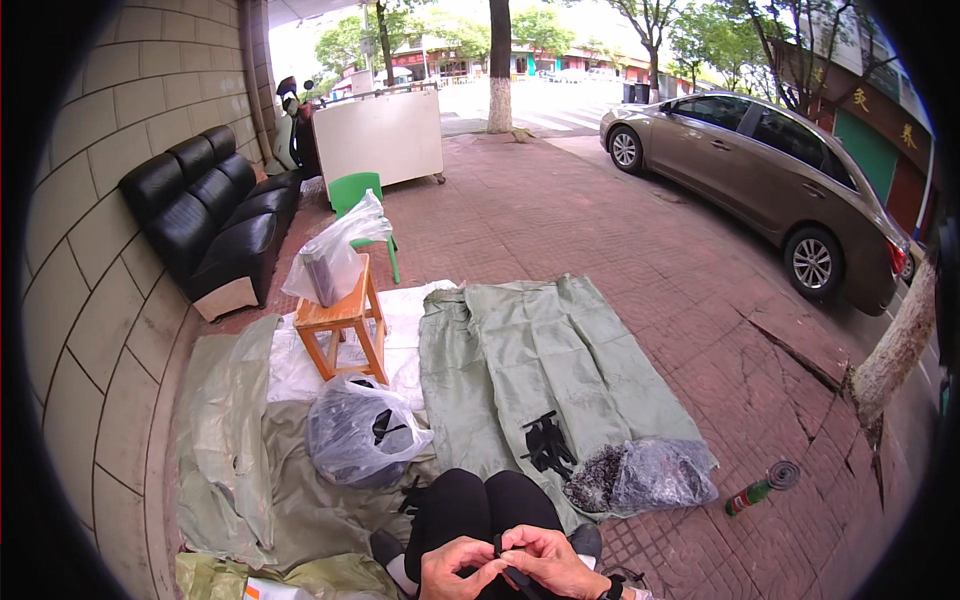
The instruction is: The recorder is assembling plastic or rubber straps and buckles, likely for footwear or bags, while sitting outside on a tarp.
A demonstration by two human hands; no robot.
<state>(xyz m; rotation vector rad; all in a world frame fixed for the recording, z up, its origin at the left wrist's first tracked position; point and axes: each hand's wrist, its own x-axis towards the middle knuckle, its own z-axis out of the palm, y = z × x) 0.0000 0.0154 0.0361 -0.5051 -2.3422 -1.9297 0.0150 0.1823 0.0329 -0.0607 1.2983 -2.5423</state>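
Above my black-trousered knees, my left hand [458,568] and my right hand [553,562] meet, fingertips pinched together. Between them runs a narrow black strip [518,577], its exact kind too small to make out. Both hands grip it, the right with a black watch on the wrist. Ahead on the green woven sheet [560,340] lies a bunch of black strips [546,443]. To its right, a clear plastic bag [668,474] spills small dark pieces [597,480]. Left of my knees sits a translucent bag [358,438] with dark contents, and more black strips [411,495] lie close by.
A wooden stool [340,318] carries a plastic bag [335,250] with a metallic cylinder. Behind it stand a green chair [356,190] and a white board on wheels [380,137]. A black sofa [215,210] lines the left wall. Right are a green bottle [748,497] and a parked brown car [760,170].
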